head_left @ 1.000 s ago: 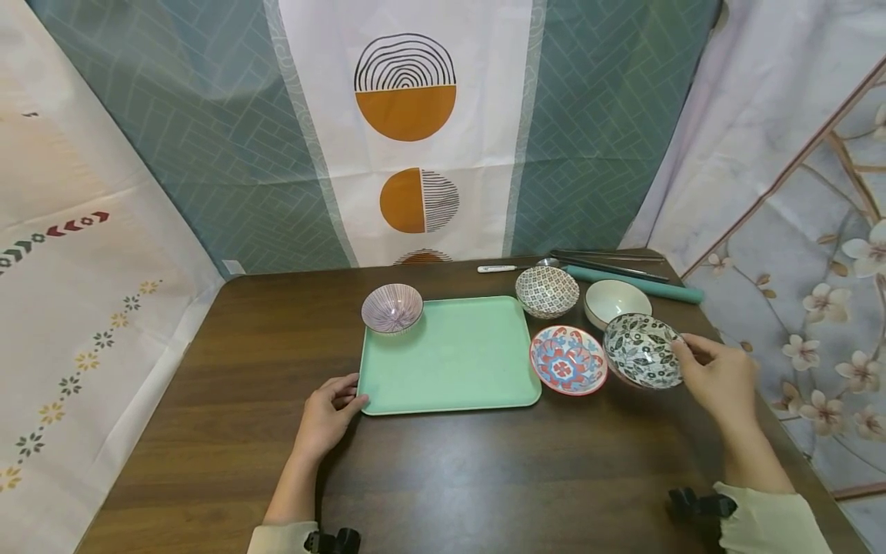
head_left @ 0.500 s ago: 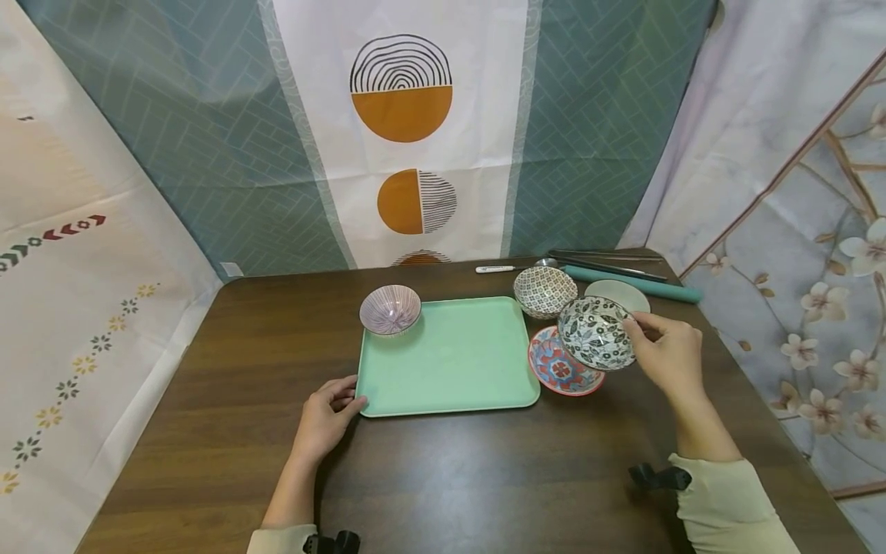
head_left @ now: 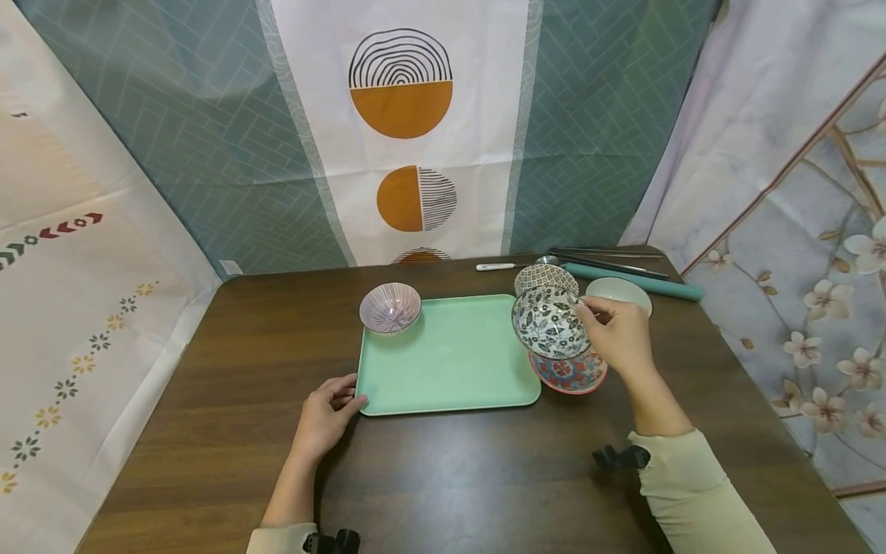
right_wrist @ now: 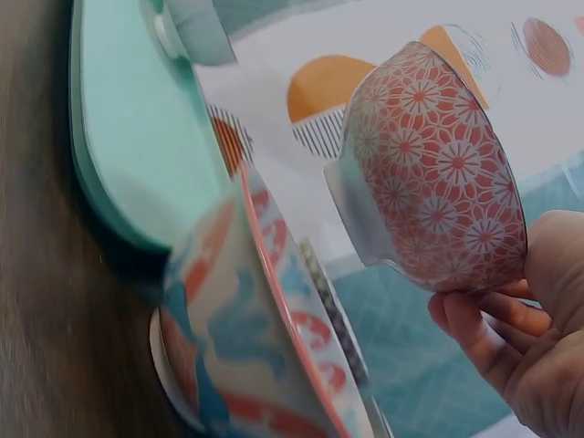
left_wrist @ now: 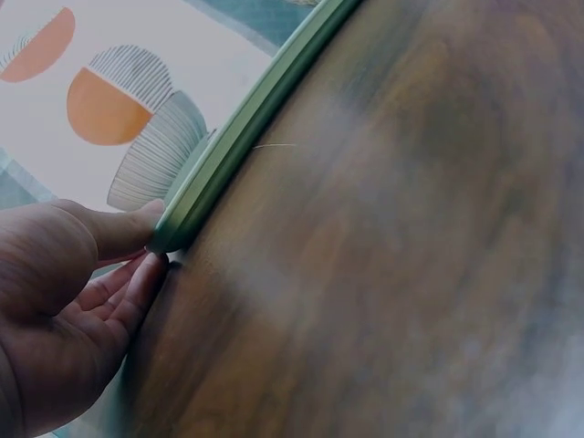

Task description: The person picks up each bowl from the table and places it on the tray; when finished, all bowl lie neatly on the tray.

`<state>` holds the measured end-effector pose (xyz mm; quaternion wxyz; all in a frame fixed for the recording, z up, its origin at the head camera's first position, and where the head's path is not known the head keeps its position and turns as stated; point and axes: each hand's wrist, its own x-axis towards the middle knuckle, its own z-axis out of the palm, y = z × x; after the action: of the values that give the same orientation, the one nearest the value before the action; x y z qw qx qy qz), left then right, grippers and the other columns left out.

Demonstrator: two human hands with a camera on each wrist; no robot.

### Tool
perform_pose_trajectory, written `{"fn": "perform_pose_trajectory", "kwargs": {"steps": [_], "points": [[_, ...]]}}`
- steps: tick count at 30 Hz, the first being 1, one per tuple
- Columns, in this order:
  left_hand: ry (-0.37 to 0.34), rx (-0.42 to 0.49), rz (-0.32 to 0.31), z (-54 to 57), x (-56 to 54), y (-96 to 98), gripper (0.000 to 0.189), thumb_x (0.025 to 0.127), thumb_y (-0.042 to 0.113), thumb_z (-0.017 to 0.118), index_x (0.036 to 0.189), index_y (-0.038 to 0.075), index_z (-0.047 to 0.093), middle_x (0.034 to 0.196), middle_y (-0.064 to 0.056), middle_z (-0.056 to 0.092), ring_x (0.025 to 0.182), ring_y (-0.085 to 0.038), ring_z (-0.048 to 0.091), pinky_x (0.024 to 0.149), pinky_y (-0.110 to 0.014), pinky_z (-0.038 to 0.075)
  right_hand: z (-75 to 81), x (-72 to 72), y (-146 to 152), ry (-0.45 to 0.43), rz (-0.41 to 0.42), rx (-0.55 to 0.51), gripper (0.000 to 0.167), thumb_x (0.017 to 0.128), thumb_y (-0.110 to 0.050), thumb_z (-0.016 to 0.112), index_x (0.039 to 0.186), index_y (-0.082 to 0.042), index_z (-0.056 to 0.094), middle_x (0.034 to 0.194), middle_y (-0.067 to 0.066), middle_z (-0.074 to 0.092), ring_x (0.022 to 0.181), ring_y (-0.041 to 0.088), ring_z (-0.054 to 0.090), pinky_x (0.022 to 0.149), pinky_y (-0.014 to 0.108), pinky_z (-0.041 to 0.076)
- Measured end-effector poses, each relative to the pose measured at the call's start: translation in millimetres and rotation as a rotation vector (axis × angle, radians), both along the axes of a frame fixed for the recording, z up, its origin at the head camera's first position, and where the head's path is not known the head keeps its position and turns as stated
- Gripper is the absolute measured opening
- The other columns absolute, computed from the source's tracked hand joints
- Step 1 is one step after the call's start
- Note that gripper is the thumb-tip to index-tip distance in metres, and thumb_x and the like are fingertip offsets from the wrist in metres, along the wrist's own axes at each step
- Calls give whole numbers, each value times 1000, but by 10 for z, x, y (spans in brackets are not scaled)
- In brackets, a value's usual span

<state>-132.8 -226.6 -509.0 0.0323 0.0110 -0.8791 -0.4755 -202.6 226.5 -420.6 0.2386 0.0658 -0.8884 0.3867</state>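
Observation:
My right hand (head_left: 618, 338) pinches the rim of a bowl (head_left: 550, 322) with a black-and-white leaf pattern inside. In the right wrist view this bowl (right_wrist: 429, 173) shows a red flower-patterned outside and hangs in the air, tilted. It overlaps a red-and-blue patterned bowl (head_left: 569, 375) and a brown-patterned bowl (head_left: 545, 277) in the head view, partly hiding both. My left hand (head_left: 328, 415) holds the near left corner of a mint-green tray (head_left: 443, 362), thumb and fingers on its edge (left_wrist: 169, 233). A purple-striped bowl (head_left: 391, 309) sits at the tray's far left corner.
A white bowl (head_left: 619, 291) stands behind my right hand, partly covered by it. Along the table's back edge lie a white-handled spoon (head_left: 497, 266), dark chopsticks (head_left: 609, 265) and a long teal item (head_left: 633, 282). Curtains hang behind and beside the wooden table (head_left: 443, 477).
My right hand has carried the leaf-patterned bowl leftward from the right side, past the red-and-blue bowl to the tray's right edge. The left hand and the tray have stayed in place.

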Motion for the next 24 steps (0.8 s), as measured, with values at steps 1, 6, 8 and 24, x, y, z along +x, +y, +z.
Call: {"fn": "perform_pose_trajectory", "kwargs": {"steps": [1,6,8,24], "points": [[0,0,1,-1,0,-1,40,90,3,77,127,-4,67,115,-16,67,103,-27,65,87,-24,55,3,-17,-36,-2,18,-1,21,94,-8,70,110,6,76,86,20,75,67,30,69,54,16,45],[-2,0,-1,-2,5,-3,40,90,4,77,127,-5,66,115,-16,67,103,-27,65,88,-27,56,-9,-85,-205,-5,85,-2,21,93,-7,72,109,6,76,85,19,75,68,29,70,57,17,47],[-1,0,-3,4,6,-2,40,90,4,77,128,-5,66,115,-16,67,103,-27,65,88,-28,56,-20,-103,-272,-17,110,-15,21,93,-6,72,109,7,76,85,19,75,69,28,70,57,17,48],[21,1,-4,17,-17,-7,39,90,4,76,126,-6,67,115,-18,68,103,-30,66,89,-35,57,-179,-185,-939,-107,277,-56,19,93,-4,71,109,6,76,88,16,75,56,20,64,49,28,48]]}}
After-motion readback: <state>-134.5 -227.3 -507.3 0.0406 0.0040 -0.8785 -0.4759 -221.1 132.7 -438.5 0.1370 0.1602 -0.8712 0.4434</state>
